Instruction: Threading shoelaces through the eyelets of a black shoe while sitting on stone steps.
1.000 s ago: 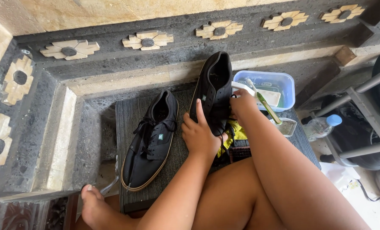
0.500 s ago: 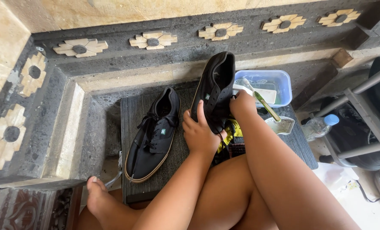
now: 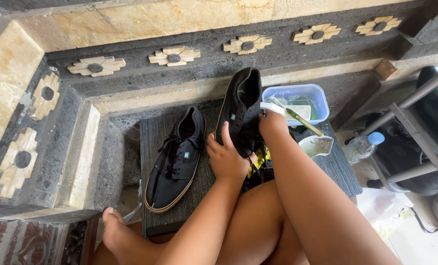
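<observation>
While both hands, left (image 3: 227,158) and right (image 3: 273,125), clasp it, the black shoe (image 3: 242,110) stands upright between them.

black shoe (image 3: 242,110) | upright, toe up | held over mat

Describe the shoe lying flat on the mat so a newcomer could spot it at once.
Start at the dark ribbed mat below the stone wall with flower carvings. On its left part lies a black lace-up shoe, apart from the left hand. Unlike the held shoe, it rests flat, showing its tan sole edge.
</observation>
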